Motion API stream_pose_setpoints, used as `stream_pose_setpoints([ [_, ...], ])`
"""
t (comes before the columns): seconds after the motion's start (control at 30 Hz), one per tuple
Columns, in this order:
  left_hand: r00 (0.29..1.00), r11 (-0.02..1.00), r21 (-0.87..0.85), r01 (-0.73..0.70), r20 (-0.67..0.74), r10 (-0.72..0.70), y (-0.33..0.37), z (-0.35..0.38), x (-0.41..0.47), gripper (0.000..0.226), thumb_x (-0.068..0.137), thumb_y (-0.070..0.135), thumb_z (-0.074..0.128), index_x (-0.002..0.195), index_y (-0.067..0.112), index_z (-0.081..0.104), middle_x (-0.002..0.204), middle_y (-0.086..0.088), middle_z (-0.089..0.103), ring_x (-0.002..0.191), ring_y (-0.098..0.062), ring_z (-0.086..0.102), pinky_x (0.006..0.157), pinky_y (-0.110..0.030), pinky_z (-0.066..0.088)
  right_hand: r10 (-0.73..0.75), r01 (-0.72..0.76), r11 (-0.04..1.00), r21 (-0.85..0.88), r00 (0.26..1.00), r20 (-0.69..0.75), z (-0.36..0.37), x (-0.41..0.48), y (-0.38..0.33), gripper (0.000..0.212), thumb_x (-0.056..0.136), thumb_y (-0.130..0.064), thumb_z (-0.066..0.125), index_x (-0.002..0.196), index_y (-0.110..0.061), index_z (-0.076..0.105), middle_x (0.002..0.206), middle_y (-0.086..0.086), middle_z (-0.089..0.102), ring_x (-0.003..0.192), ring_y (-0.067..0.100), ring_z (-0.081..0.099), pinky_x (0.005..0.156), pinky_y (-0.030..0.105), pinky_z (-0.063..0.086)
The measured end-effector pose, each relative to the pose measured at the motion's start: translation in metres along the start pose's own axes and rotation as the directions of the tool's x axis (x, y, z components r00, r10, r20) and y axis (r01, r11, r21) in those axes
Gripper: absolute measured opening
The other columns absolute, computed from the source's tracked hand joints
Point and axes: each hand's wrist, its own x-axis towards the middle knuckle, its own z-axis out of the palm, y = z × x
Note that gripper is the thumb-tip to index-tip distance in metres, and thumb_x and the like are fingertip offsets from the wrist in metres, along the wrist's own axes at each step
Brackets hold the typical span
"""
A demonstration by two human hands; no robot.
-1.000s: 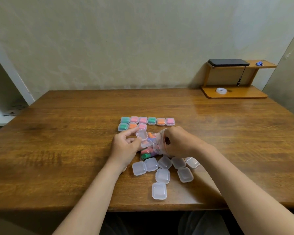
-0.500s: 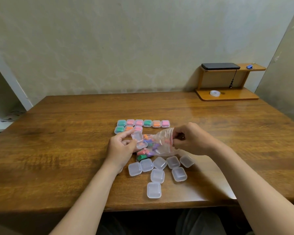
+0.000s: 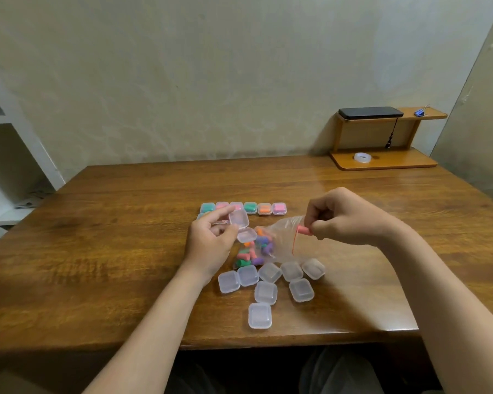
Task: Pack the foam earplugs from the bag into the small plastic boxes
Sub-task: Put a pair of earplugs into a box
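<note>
A clear plastic bag (image 3: pixel 279 243) of coloured foam earplugs lies on the wooden table (image 3: pixel 97 251). My right hand (image 3: pixel 345 217) pinches a pink earplug (image 3: pixel 303 230) just at the bag's mouth. My left hand (image 3: pixel 211 240) holds a small clear box (image 3: pixel 244 227) with its lid swung up, left of the bag. Behind them stands a row of filled boxes (image 3: pixel 244 208) showing green, pink and orange. Several closed clear boxes (image 3: pixel 268 285) lie nearer to me, below the bag.
A small wooden shelf (image 3: pixel 382 160) stands at the table's far right corner, with a tape roll (image 3: pixel 362 158) on its base and a black phone (image 3: pixel 370 112) on top. White shelving (image 3: pixel 9 166) rises at the left. The table's front edge lies just below the nearest box.
My right hand has come out of the bag and risen to the right with a pink earplug. My left hand still holds the opened box in place.
</note>
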Motion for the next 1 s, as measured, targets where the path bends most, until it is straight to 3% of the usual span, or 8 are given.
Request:
stream_pose_setpoints([
  [0.17, 0.999, 0.999, -0.041, 0.001, 0.040, 0.000, 0.010, 0.009, -0.004, 0.039, 0.091, -0.002, 0.064, 0.127, 0.013, 0.067, 0.120, 0.013, 0.066, 0.114, -0.009, 0.066, 0.093, -0.029, 0.058, -0.038, 0.039, 0.998, 0.043, 0.999, -0.006, 0.010, 0.004, 0.003, 0.010, 0.083, -0.013, 0.070, 0.073, -0.012, 0.069, 0.086, 0.013, 0.072, 0.083, 0.029, 0.067, 0.074, 0.045, 0.058],
  [0.27, 0.996, 0.999, -0.036, -0.037, 0.079, 0.039, 0.016, 0.015, -0.008, 0.040, 0.090, -0.004, 0.063, 0.127, 0.012, 0.067, 0.113, 0.020, 0.065, 0.103, 0.002, 0.068, 0.085, -0.019, 0.057, -0.028, 0.028, 0.997, 0.073, 1.000, 0.008, 0.012, 0.005, 0.008, 0.012, 0.082, -0.012, 0.069, 0.070, -0.013, 0.068, 0.088, 0.015, 0.072, 0.086, 0.033, 0.067, 0.076, 0.051, 0.059],
  [0.37, 0.994, 0.998, -0.040, -0.047, 0.102, 0.051, 0.016, 0.020, -0.009, 0.041, 0.090, -0.005, 0.063, 0.127, 0.010, 0.066, 0.118, 0.006, 0.067, 0.100, 0.003, 0.069, 0.080, -0.018, 0.057, -0.014, 0.011, 0.974, 0.226, 1.000, 0.012, 0.010, 0.005, 0.014, 0.009, 0.077, -0.011, 0.064, 0.072, -0.004, 0.065, 0.089, 0.016, 0.072, 0.090, 0.028, 0.070, 0.081, 0.048, 0.061],
  [0.47, 0.992, 0.998, -0.051, -0.032, 0.123, 0.039, 0.017, 0.024, -0.011, 0.040, 0.090, -0.004, 0.064, 0.126, 0.014, 0.067, 0.118, 0.007, 0.067, 0.094, 0.005, 0.069, 0.072, -0.015, 0.057, -0.018, 0.014, 0.940, 0.342, 1.000, 0.009, 0.008, 0.004, 0.019, 0.013, 0.073, -0.017, 0.061, 0.075, -0.005, 0.065, 0.088, 0.017, 0.071, 0.086, 0.025, 0.070, 0.078, 0.037, 0.060],
  [0.6, 0.986, 0.995, -0.065, -0.073, 0.147, 0.082, 0.021, 0.027, -0.013, 0.043, 0.089, -0.006, 0.064, 0.115, 0.029, 0.067, 0.113, 0.009, 0.070, 0.091, 0.002, 0.071, 0.071, -0.015, 0.056, -0.065, 0.074, 0.973, 0.220, 0.997, -0.048, 0.014, 0.003, 0.022, 0.007, 0.087, -0.008, 0.067, 0.080, -0.009, 0.069, 0.080, 0.019, 0.065, 0.067, 0.017, 0.057, 0.064, 0.033, 0.050],
  [0.77, 0.976, 0.994, -0.048, -0.099, 0.192, 0.107, 0.024, 0.027, -0.012, 0.040, 0.091, -0.004, 0.064, 0.122, 0.020, 0.068, 0.120, 0.000, 0.070, 0.096, -0.002, 0.070, 0.074, -0.017, 0.056, -0.194, 0.200, 0.979, 0.028, 0.972, -0.135, 0.029, 0.008, 0.016, 0.008, 0.089, -0.012, 0.070, 0.084, -0.018, 0.071, 0.077, 0.004, 0.065, 0.067, 0.017, 0.056, 0.060, 0.029, 0.049],
  [0.87, 0.972, 0.995, -0.040, -0.093, 0.213, 0.099, 0.020, 0.024, -0.012, 0.038, 0.092, 0.003, 0.063, 0.124, 0.021, 0.069, 0.123, 0.000, 0.071, 0.104, -0.011, 0.071, 0.079, -0.032, 0.060, -0.253, 0.248, 0.967, -0.053, 0.954, -0.162, 0.036, 0.012, 0.013, 0.010, 0.086, -0.010, 0.072, 0.084, -0.019, 0.072, 0.078, -0.006, 0.060, 0.069, 0.011, 0.053, 0.060, 0.021, 0.045],
  [1.0, 0.970, 0.996, -0.038, -0.076, 0.228, 0.083, 0.021, 0.021, -0.013, 0.041, 0.093, -0.001, 0.060, 0.125, 0.023, 0.068, 0.114, -0.001, 0.074, 0.090, -0.018, 0.074, 0.065, -0.032, 0.061, -0.293, 0.272, 0.952, -0.138, 0.942, -0.164, 0.041, 0.014, 0.009, 0.009, 0.084, -0.011, 0.073, 0.082, -0.020, 0.071, 0.076, -0.012, 0.053, 0.067, 0.007, 0.050, 0.059, 0.018, 0.043],
])
